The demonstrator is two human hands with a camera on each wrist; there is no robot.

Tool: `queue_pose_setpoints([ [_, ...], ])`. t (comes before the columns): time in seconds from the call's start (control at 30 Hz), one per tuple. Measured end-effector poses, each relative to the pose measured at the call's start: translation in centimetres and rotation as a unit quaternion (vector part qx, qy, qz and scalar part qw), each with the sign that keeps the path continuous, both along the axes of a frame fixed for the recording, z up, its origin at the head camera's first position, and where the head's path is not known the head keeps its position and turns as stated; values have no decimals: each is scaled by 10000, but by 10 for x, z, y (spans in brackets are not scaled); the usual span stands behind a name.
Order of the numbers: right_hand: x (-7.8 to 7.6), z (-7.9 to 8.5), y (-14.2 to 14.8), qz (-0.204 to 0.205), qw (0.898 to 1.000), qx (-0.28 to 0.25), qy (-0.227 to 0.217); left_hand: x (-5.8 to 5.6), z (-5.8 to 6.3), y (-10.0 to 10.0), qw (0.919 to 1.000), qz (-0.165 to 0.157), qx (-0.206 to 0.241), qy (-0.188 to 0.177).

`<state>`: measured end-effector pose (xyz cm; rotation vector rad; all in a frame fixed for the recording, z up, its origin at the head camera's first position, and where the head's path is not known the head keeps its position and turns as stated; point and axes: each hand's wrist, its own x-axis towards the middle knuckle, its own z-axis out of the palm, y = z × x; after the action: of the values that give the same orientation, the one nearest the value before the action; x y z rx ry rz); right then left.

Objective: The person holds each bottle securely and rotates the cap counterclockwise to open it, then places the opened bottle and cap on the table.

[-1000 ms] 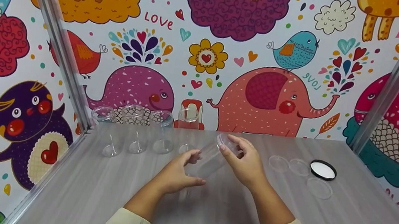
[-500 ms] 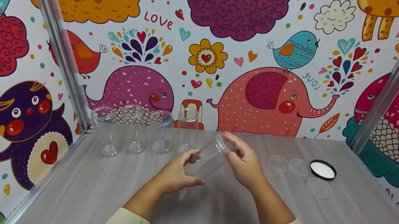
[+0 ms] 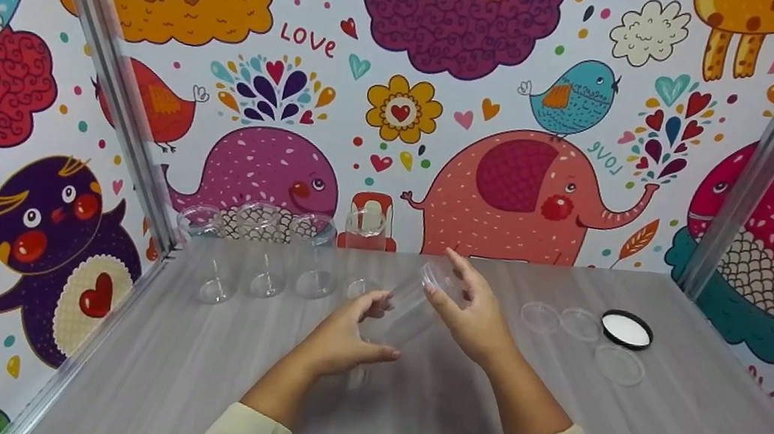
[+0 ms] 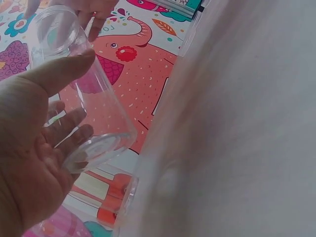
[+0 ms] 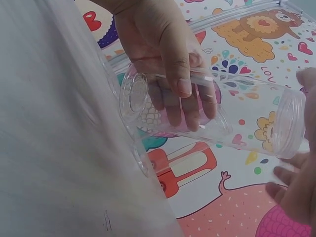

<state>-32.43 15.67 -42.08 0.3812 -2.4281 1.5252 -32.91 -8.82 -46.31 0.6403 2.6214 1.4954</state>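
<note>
Between my hands in the head view, a clear plastic jar (image 3: 399,317) is tilted with its lidded end up to the right. My left hand (image 3: 344,332) holds its lower body, the thumb on one side and the fingers on the other, as the left wrist view shows of the jar (image 4: 106,103). Around the upper end, my right hand (image 3: 476,313) has its thumb and fingers at the clear lid (image 3: 437,279). The right wrist view shows a ridged band on the lid (image 5: 290,123), with right fingertips (image 5: 291,160) close to its edge.
Several clear jars (image 3: 315,284) stand upright in a row at the back left of the grey table (image 3: 417,433). To the right lie several clear round lids (image 3: 620,365) and a black-rimmed white lid (image 3: 627,329). A patterned wall (image 3: 394,165) and metal posts (image 3: 108,72) border the table.
My right hand's fingers have shifted around the lid, the index finger now reaching higher and straighter. The left hand and the jar have stayed nearly in place.
</note>
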Motion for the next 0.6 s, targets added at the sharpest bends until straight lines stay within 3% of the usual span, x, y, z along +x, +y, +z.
queue_pose_setpoints([
  [0.3,-2,-1,0,-201,9984,414,-329,-1,0,0,10000,-7,-16,46],
  [0.6,-3,-2,1,-262,9992,286,7,0,0,0,9999,-34,-70,126],
])
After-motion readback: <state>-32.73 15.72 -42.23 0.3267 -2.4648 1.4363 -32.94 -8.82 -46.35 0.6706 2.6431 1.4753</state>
